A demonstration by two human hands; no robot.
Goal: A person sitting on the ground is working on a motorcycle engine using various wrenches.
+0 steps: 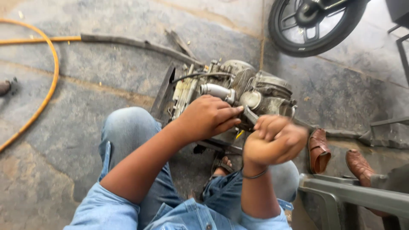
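An engine [232,91] sits on the stone floor [85,93] at the middle of the scene, just far of the person's knees, resting on a dark frame [164,96]. The left hand [208,117] lies on the near side of the engine, fingers curled and pressed against a short metal tube [217,90] and the parts below it; whether it actually grips anything cannot be told. The right hand [272,140] is near and to the right of the left one, closed in a tight fist around the end of a dark tool handle [251,116] that slants up to the engine between the two hands. The right hand is blurred. A thin band [254,174] circles its wrist. The engine thus lies just beyond both hands, touching the left one and joined to the right one through the handle. A yellow hose [49,81] curves across the floor at far left, meeting a dark bar [136,44] that runs toward the engine. A wheel [313,25] stands at far right. Two brown sandals [319,149] lie right of the hands, beside a grey plastic chair [353,194] at near right.
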